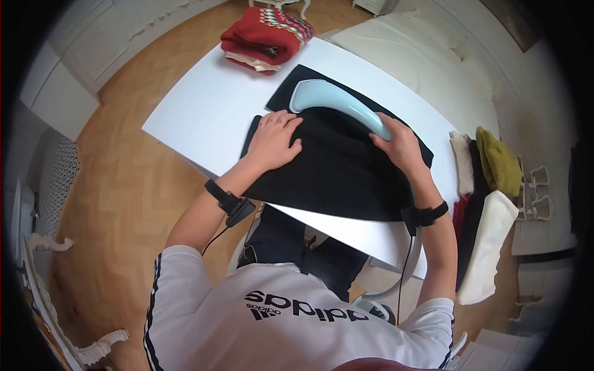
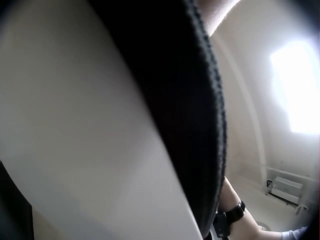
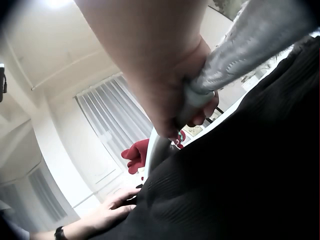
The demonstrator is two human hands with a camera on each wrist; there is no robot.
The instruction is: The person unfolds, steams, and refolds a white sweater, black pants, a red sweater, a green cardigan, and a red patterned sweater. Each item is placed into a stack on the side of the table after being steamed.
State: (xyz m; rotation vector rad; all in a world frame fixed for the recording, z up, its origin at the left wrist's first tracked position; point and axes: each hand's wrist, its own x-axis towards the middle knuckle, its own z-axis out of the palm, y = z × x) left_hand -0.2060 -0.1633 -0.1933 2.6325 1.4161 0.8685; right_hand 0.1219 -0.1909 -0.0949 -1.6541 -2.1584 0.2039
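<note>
A black garment [image 1: 334, 173] is spread over the white table [image 1: 192, 111]. My left hand [image 1: 274, 141] rests palm down on its left part, fingers extended. With my right hand [image 1: 401, 148] I grip the handle of a light blue handheld garment steamer [image 1: 337, 99], whose wide head lies over the garment's far left part, just beyond my left fingertips. From the right wrist, my fingers curl round the handle, and a grey ribbed hose [image 3: 245, 52] runs from its end. The left wrist view shows mostly the garment's dark edge [image 2: 175, 100] hanging by the table, with the left hand's fingers hidden.
A folded red patterned sweater [image 1: 263, 40] lies on a pale cloth at the table's far edge. Along the right edge are an olive knit [image 1: 498, 161], a white knit [image 1: 489, 241] and other clothes. A cream sofa [image 1: 408, 55] stands behind the table. Cords hang from both wrist cameras.
</note>
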